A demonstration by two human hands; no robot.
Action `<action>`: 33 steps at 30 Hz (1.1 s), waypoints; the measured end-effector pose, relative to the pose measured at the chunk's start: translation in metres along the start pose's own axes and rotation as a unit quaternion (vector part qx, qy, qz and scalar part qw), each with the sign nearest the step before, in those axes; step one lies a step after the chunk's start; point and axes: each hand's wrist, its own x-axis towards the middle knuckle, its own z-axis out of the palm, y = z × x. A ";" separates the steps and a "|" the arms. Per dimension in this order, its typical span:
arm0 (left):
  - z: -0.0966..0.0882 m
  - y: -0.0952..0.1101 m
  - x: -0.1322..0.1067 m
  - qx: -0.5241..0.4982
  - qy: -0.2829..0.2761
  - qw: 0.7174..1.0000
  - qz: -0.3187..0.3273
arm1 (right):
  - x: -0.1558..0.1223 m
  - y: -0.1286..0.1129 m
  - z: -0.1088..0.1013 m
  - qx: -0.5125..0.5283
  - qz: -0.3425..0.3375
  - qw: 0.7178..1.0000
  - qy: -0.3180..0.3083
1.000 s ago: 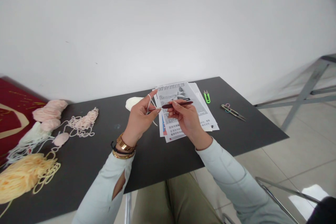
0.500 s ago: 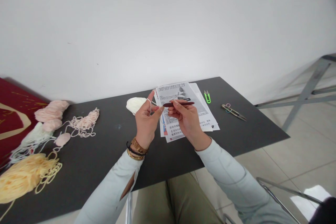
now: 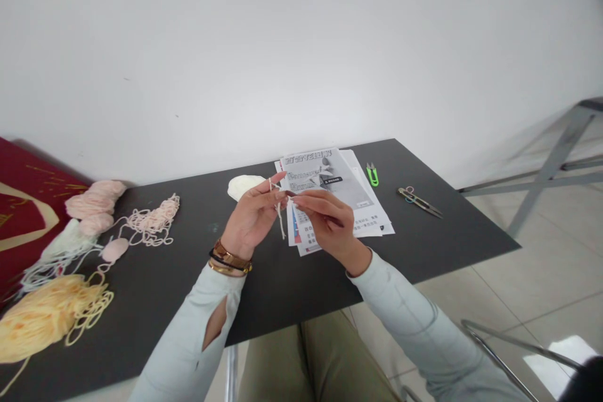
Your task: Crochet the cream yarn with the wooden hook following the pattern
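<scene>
Fingers [image 3: 273, 196] pinch thin cream yarn strand [image 3: 280, 217], dangling.

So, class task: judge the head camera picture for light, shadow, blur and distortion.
Head view: soft, even light, faint shadows on the table; a bright glare patch on the floor tiles. The left hand, right hand and white yarn strand look slightly soft. Wide-angle bending shows at the edges.

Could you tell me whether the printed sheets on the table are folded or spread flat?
Spread flat: the sheets lie overlapped on the table, no fold visible.
</scene>
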 end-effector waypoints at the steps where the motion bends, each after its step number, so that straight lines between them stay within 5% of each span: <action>1: -0.002 0.003 -0.001 0.003 -0.017 1.000 0.000 | 0.002 -0.001 0.001 0.041 0.037 0.998 0.021; 5: -0.003 0.006 -0.003 0.017 -0.043 0.999 0.028 | 0.008 -0.003 0.005 0.189 0.180 0.963 0.063; 10: -0.002 0.008 -0.005 0.030 -0.047 0.996 0.065 | 0.012 -0.002 0.002 0.264 0.251 0.927 0.091; 33: -0.010 0.020 -0.008 0.094 -0.080 0.991 0.060 | 0.021 -0.006 -0.009 0.320 0.291 0.898 0.082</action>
